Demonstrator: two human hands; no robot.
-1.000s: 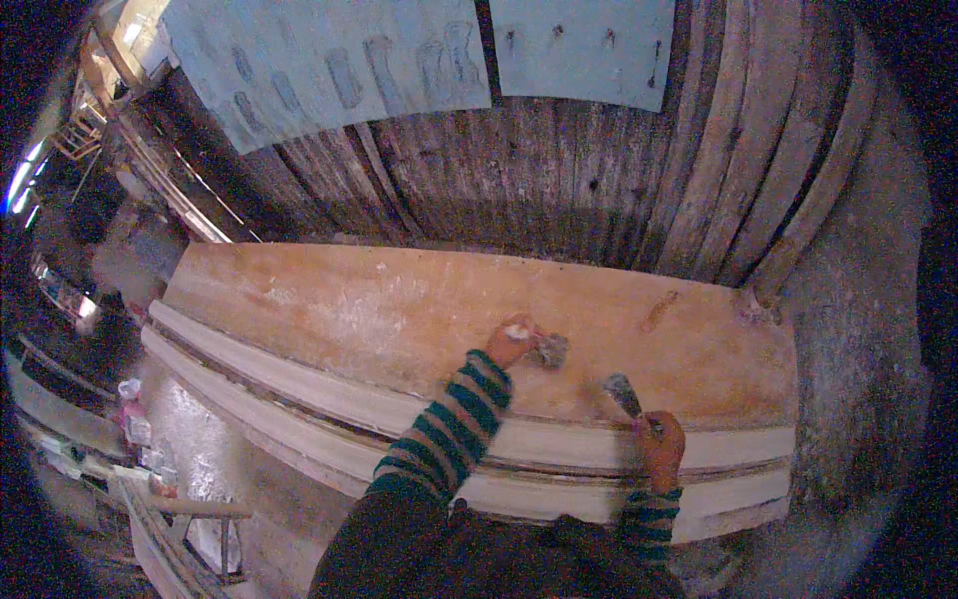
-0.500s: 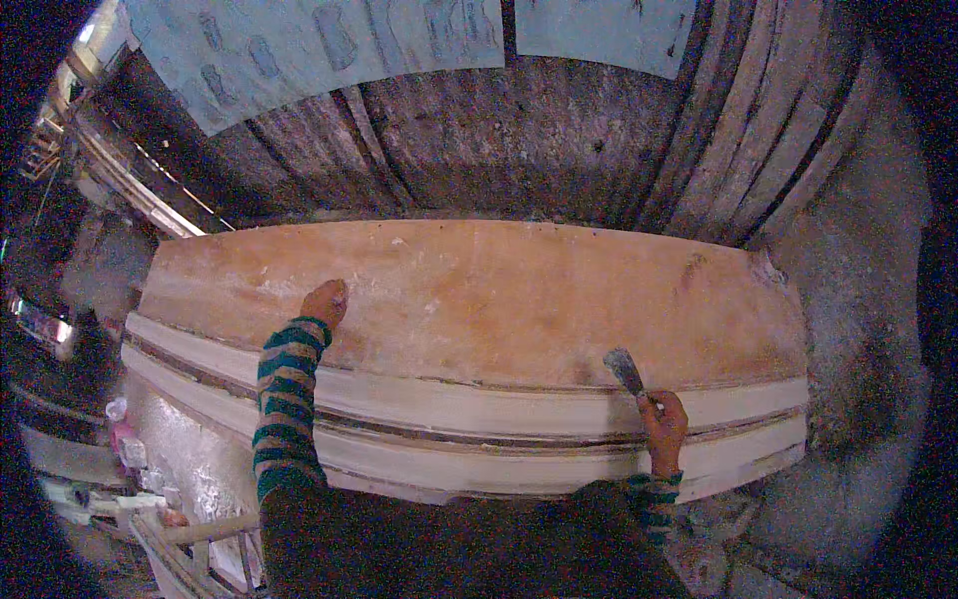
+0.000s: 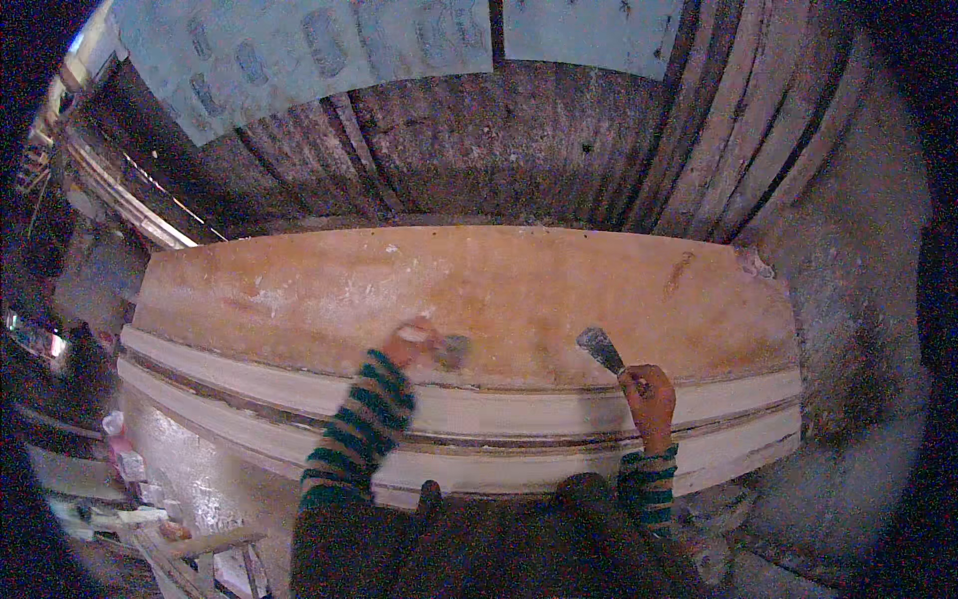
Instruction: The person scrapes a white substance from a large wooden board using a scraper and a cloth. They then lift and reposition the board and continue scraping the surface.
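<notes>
My right hand (image 3: 652, 401) is closed round a putty knife (image 3: 600, 349), its coated grey blade tilted up and to the left over the front part of the orange-brown board (image 3: 539, 290). Over the same board, left of centre, my left hand (image 3: 409, 342) is closed and blurred by motion. From its right side sticks a smeared grey blade (image 3: 452, 349), which looks like a second scraper; its handle is hidden in the fingers. Whitish smears mark the board's left half. Two long white strips (image 3: 519, 411) run along its near side, with a dark gap between them.
Behind the board stands a dark, stained wall (image 3: 479, 140) with pale blue panels (image 3: 399, 45) above. Long upright boards (image 3: 738, 120) lean at the far right. At the lower left are a wooden frame (image 3: 215, 544) and a pink-and-white container (image 3: 125, 454).
My left hand has moved right and nearer to me across the board, and the grey blade now shows beside it. My right hand and the putty knife have shifted slightly left.
</notes>
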